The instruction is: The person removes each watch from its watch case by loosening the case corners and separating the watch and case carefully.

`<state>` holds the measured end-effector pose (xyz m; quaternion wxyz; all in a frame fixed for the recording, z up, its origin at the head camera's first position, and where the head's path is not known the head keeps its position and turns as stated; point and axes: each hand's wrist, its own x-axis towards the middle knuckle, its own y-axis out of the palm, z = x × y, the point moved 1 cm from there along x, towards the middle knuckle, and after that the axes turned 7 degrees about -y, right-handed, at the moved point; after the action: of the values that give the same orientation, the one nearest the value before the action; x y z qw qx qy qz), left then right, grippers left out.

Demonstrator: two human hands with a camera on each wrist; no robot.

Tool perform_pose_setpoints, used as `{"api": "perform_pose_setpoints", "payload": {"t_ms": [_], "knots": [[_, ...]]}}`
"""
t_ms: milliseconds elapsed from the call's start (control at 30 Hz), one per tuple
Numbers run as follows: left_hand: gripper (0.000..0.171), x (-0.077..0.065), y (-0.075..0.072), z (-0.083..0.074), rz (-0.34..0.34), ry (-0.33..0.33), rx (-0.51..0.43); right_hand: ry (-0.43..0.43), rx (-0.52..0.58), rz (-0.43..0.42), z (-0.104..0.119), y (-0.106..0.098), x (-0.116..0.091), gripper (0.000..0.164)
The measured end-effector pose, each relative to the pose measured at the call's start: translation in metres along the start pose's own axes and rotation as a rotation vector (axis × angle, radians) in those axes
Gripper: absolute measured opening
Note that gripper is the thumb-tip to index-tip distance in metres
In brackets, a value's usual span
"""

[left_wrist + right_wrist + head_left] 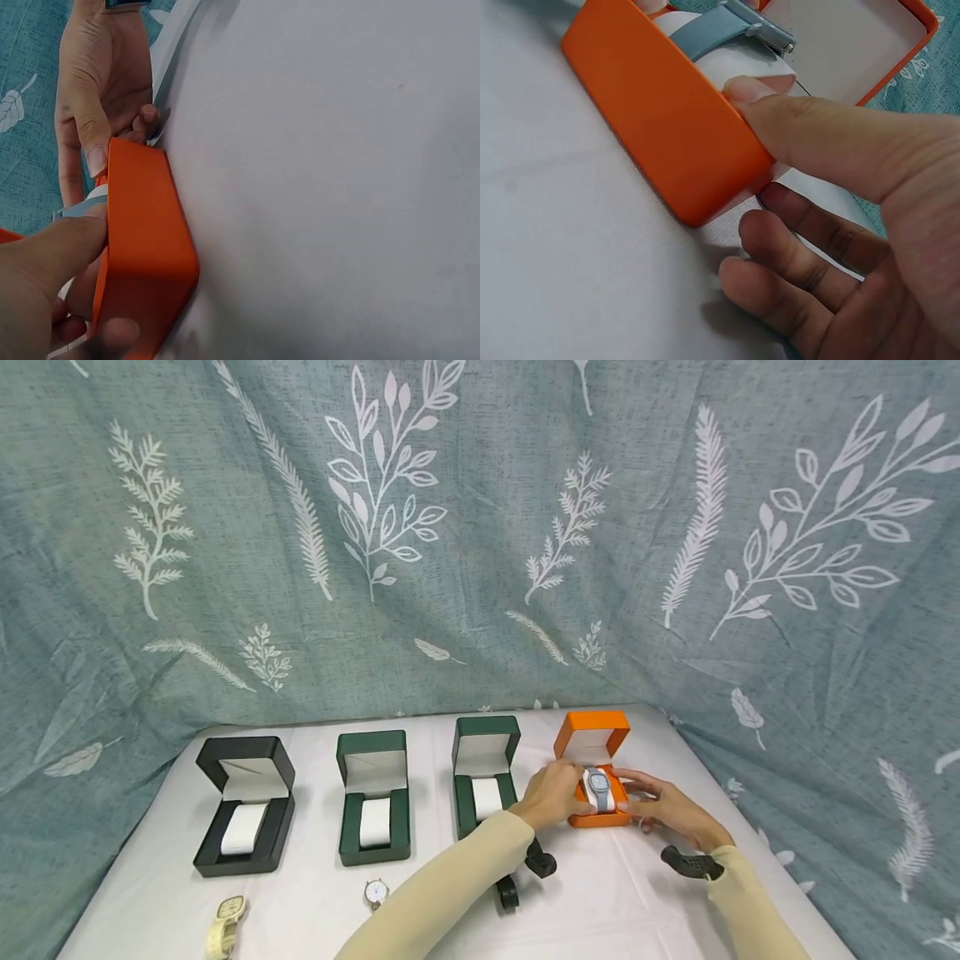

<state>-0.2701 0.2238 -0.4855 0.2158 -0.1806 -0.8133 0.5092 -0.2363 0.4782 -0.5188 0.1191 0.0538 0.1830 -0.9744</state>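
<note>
An orange watch box (596,820) stands open at the right of the table. In it a white cushion (731,66) carries a watch (598,782) with a blue-grey strap. My left hand (553,793) grips the box's left side. Its thumb (67,244) reaches over the rim to the strap, and a fingertip shows outside the wall. Exactly where its remaining fingers lie is partly hidden. My right hand (671,808) holds the box's right side. Its thumb (787,124) presses the rim by the cushion, and the fingers curl along the outer wall and tabletop.
Two green watch boxes (375,856) (486,727) and a black one (240,864) stand open to the left, each with a white cushion. In front lie a cream watch (225,927), a small round watch (376,892) and a black strap (507,893). A patterned curtain (480,610) hangs behind.
</note>
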Motion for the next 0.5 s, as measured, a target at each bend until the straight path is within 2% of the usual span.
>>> {"api": "perform_pose_setpoints", "payload": {"t_ms": [167, 333, 500], "knots": [[0.052, 0.0019, 0.0016, -0.0024, 0.038, -0.035, -0.006, -0.006, 0.001, -0.003, 0.0008, 0.0005, -0.0007, 0.074], [0.049, 0.0043, 0.0029, -0.0044, 0.041, -0.041, -0.011, -0.009, 0.001, -0.004, 0.0001, 0.0008, -0.0009, 0.073], [0.047, 0.0046, 0.0017, -0.0090, 0.047, -0.075, -0.006, -0.017, -0.007, -0.013, -0.0010, 0.0017, -0.0011, 0.073]]}}
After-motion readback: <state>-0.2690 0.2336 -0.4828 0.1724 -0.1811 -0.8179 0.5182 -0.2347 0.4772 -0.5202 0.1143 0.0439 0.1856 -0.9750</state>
